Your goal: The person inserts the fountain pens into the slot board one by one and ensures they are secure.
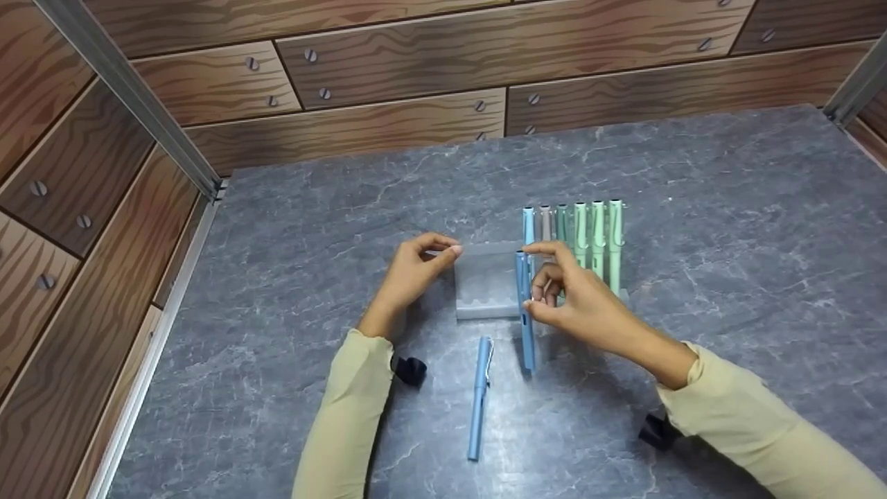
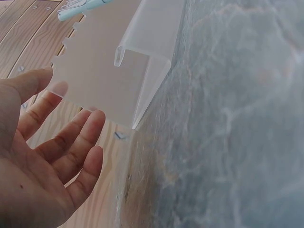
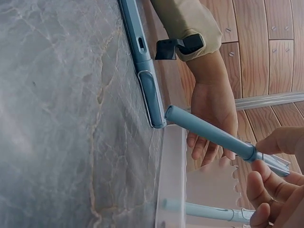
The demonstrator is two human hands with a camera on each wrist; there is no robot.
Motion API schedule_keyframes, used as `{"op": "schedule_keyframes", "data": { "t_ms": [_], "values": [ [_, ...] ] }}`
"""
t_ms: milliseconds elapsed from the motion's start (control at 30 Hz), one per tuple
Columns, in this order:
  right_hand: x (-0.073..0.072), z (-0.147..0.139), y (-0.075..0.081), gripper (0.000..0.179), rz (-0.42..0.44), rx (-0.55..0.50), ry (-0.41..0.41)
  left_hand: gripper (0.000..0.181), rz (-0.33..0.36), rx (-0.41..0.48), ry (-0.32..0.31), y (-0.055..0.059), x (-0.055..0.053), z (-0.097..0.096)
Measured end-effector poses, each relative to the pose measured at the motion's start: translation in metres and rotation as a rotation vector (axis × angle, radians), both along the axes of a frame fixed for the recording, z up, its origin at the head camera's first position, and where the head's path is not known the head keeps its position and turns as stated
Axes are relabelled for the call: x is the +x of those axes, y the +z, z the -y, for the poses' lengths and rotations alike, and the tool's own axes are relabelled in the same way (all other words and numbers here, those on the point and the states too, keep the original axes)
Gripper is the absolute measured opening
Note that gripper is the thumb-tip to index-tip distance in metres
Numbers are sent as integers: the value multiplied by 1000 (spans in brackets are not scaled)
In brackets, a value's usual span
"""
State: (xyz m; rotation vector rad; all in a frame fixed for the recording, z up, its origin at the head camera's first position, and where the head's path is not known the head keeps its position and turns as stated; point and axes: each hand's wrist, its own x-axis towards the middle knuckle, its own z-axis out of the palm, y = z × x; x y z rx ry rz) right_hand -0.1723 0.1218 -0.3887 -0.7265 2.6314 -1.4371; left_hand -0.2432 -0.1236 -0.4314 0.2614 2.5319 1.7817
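A frosted translucent pen stand (image 1: pixel 485 281) with a notched upper edge rests on the table. My left hand (image 1: pixel 414 272) pinches its upper left corner between thumb and index finger; the other fingers hang loosely apart in the left wrist view. A blue pen (image 1: pixel 525 339) is in my right hand (image 1: pixel 585 298), gripped near its clip end and tilted over the stand's front lip. Its lower end is off the table in the right wrist view. Another blue pen (image 1: pixel 478 409) lies in front of the stand. A light blue pen (image 3: pixel 216 212) leans in the stand, close to the right fingers.
Several more pens, including grey-brown, dark green and light green (image 1: pixel 615 235) ones, stand side by side in the right part of the stand, partly behind the right hand. Wood-patterned panels (image 1: pixel 388 69) and a metal post (image 1: pixel 138 104) border the grey marbled table (image 1: pixel 312 229).
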Motion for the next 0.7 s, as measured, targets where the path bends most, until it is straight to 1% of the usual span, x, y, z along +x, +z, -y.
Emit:
{"op": "schedule_keyframes", "data": {
  "t_ms": [200,500,700],
  "values": [
    [-1,3,0,67,-62,47,-35,23,5,1,7,-1,0,0],
    [-4,6,-2,67,-143,99,-99,23,7,21,-3,-2,0,0],
    [-7,7,-5,65,-197,105,-142,23,16,14,-2,-1,0,0]
  ]
}}
